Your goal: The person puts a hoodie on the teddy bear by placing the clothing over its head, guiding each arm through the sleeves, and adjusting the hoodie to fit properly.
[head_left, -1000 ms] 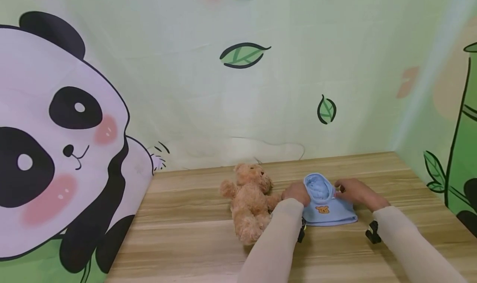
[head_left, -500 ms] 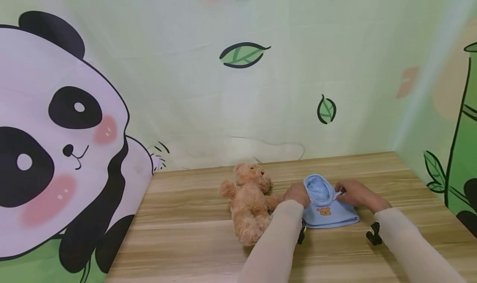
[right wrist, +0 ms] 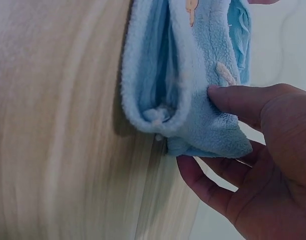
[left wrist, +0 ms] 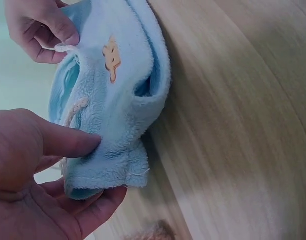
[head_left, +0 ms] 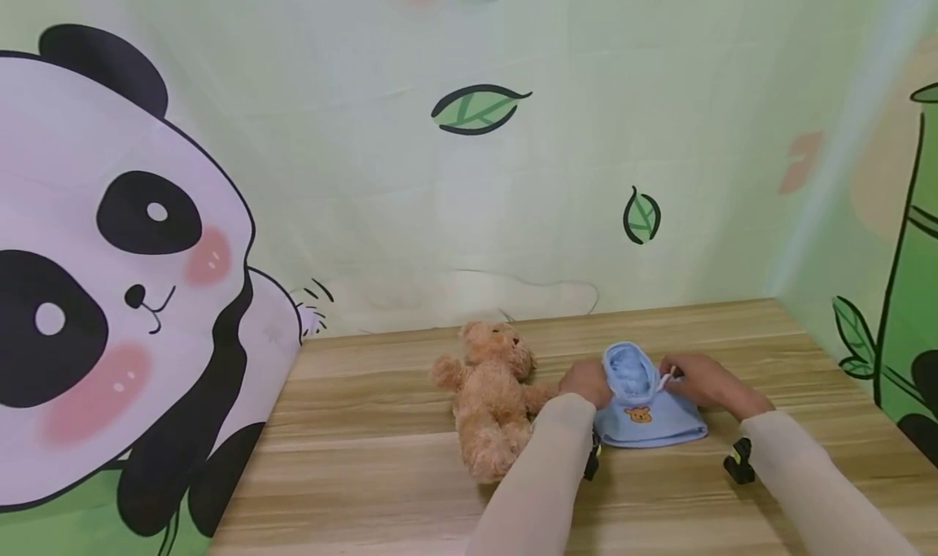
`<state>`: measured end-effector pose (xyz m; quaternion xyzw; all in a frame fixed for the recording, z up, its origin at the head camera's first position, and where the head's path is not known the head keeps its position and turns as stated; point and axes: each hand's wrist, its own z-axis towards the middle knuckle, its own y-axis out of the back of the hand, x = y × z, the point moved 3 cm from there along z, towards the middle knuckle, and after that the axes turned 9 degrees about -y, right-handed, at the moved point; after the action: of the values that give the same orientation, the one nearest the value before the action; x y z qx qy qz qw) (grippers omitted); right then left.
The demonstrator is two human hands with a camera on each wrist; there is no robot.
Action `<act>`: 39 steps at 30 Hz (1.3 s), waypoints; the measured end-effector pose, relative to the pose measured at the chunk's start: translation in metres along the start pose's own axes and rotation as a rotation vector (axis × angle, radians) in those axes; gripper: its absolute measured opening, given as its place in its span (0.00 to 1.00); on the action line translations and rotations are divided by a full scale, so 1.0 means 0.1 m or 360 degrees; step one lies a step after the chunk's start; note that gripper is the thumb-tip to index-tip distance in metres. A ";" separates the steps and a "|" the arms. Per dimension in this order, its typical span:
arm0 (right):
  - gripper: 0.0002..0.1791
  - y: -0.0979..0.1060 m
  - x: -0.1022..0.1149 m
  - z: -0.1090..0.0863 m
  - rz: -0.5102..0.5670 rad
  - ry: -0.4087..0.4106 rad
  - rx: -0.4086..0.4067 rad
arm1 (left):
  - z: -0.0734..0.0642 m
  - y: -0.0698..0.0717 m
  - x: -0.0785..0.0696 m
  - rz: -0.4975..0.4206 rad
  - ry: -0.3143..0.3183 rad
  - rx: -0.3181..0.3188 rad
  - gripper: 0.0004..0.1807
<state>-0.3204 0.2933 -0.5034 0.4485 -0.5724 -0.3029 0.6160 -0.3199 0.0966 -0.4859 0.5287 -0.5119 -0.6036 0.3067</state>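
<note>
A small light-blue fleece hoodie [head_left: 652, 427] with a bear patch [left wrist: 112, 58] lies on the wooden table, its hem towards me and its round hood [head_left: 630, 373] at the back. My left hand [head_left: 585, 381] grips one sleeve [left wrist: 112, 165], thumb on top and fingers underneath. On the other side my right hand [head_left: 699, 378] holds the opposite sleeve [right wrist: 218, 135] between thumb and fingers, its thumb right beside a white drawstring [right wrist: 225, 73]. Left of the hoodie, a light-brown teddy bear [head_left: 487, 405] lies on its back, one arm close to my left hand.
The wooden table [head_left: 352, 475] ends at a pale green backdrop [head_left: 352, 173] with painted leaves. A large panda is printed on the left side [head_left: 73, 157], bamboo on the right. Black wrist mounts [head_left: 740, 461] sit under my sleeves.
The hoodie has shifted slightly to the right with both hands on it. The white drawstring by my right hand shows more clearly now. The teddy bear stays where it was.
</note>
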 end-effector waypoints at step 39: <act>0.09 0.65 0.35 -0.07 0.0009 0.0050 -0.0382 | -0.12 0.98 -0.26 0.0107 -0.0332 -0.0194 0.04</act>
<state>-0.3169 0.2906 -0.4294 0.3745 -0.5235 -0.3604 0.6752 -0.3188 0.0889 -0.3843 0.4259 -0.5209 -0.6747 0.3034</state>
